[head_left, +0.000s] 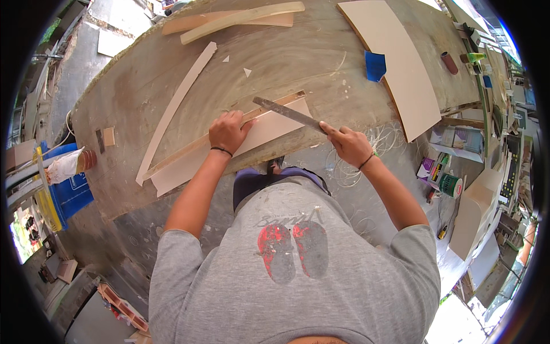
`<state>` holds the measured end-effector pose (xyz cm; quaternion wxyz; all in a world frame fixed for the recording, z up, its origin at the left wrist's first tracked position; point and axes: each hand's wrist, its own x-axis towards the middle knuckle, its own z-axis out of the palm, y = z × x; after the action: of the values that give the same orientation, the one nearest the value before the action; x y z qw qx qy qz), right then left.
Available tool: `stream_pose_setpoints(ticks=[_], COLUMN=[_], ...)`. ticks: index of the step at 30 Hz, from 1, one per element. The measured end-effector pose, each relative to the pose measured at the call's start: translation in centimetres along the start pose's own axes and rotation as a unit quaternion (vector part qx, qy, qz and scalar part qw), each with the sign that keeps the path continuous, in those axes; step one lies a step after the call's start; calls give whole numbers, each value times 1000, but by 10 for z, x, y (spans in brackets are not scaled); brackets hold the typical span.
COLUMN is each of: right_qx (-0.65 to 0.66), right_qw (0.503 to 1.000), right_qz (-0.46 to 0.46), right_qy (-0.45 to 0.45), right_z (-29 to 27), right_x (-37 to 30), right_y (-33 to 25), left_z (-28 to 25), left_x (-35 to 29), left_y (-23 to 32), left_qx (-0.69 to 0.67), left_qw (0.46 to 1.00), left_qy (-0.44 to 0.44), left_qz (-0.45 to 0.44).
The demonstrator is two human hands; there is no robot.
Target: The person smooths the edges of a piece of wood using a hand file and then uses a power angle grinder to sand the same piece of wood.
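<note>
My right hand is closed round one end of a long flat metal file. The file's far end lies over a narrow wooden strip, close to that strip's right end. My left hand grips the strip near its middle, thumb toward the file. Along the strip's near side runs a pale flat panel, at the front edge of the worktable. Whether strip and panel are joined I cannot tell.
A thin pale offcut lies to the left, with curved wooden pieces at the back. On the right is a large pale board with a blue sheet at its edge. Tangled strapping and a green can are below.
</note>
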<state>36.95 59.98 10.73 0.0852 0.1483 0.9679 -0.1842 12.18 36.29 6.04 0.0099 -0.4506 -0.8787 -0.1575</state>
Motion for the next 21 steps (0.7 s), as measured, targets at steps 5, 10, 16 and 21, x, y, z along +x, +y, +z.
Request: stream_pose_setpoints(ticks=[5,10,16,21], right_qx=[38,31,39,3], right_qw=[993,996,994,995], right_qz=[-62,-73,-81,-83], right_qy=[90,48,55,48], right_z=[7,-14,-3,-21], right_x=[73,55,47,77], right_y=[17,11,25,18], left_z=[1,-2,1,-3], left_x=[0,-2,-1,-1], left_y=[-1,-1,1,1], left_qx=[-1,-3,-9,11], left_qw=[1000,1000,1000,999], left_qy=[-2,-7,-3,-26], left_qz=[-3,-12,-7,-20])
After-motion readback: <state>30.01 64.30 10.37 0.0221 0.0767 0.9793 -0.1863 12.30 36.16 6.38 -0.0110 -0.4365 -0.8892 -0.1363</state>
